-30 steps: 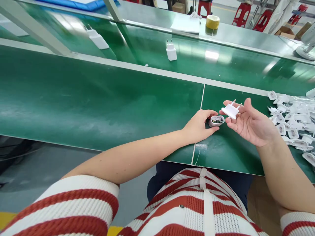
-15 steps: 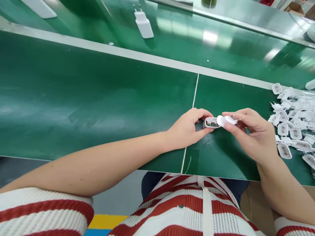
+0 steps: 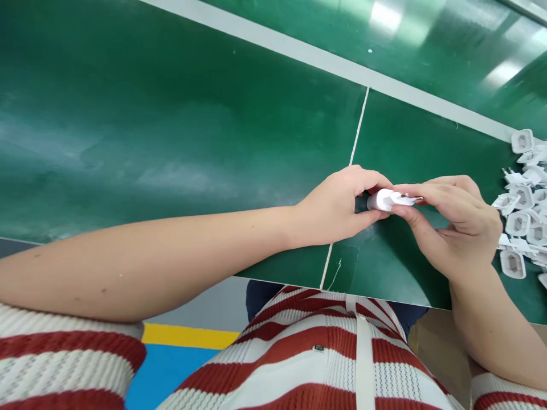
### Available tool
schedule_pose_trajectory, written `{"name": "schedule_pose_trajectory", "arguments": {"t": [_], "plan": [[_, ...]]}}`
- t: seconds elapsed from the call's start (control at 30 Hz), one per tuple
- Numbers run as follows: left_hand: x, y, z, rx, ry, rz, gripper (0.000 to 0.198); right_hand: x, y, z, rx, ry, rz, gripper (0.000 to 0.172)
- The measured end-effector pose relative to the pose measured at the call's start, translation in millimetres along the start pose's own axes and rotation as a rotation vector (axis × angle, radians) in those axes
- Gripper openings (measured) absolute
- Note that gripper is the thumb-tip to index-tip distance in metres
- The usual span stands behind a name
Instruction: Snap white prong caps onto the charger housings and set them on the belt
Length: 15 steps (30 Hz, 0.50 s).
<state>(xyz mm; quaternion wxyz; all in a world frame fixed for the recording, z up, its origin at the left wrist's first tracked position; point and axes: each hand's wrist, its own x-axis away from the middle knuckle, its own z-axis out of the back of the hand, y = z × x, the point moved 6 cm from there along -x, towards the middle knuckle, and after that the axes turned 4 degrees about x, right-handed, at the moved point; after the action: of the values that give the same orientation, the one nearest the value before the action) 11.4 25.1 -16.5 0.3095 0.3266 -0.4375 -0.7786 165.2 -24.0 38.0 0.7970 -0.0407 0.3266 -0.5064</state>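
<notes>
Between both hands, left fingers [image 3: 363, 181] and right fingers [image 3: 416, 191] pinch the white plug [image 3: 384, 200].

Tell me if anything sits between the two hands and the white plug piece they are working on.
Nothing visible does. The left hand and right hand both grip the white plug piece directly, above the green belt. The pile of loose plug parts lies off to the right.

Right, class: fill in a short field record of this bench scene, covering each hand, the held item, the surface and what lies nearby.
left hand: grips one end of the white charger plug
right hand: pinches the pin end of the plug
plug pins: point right
surface: green bench with a white seam
nearby: pile of white plug parts at the right edge
</notes>
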Motion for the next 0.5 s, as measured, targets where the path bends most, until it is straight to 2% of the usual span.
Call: {"name": "schedule_pose_trajectory", "arguments": {"t": [0.07,0.13,0.3,0.37,0.5], "plan": [[-0.1,0.6,-0.1,0.017,0.003,-0.002,0.021,-1.5,-3.2,-1.3,0.052,-0.011,0.056,0.046],[-0.1,2.1,0.6,0.036,0.013,-0.015,0.017,-2.0,-5.8,-0.2,0.093,0.011,0.086,0.043],[0.0,2.9,1.0,0.07,0.015,-0.016,0.012,0.6,-5.5,6.6,0.074,0.106,0.009,0.032],[0.0,2.8,1.0,0.07,0.017,-0.013,0.012,1.3,-6.2,7.4,0.105,0.103,0.01,0.032],[-0.3,3.3,0.9,0.077,0.019,-0.009,0.009,-0.1,-6.9,3.4,0.139,0.011,0.034,0.027]]}}
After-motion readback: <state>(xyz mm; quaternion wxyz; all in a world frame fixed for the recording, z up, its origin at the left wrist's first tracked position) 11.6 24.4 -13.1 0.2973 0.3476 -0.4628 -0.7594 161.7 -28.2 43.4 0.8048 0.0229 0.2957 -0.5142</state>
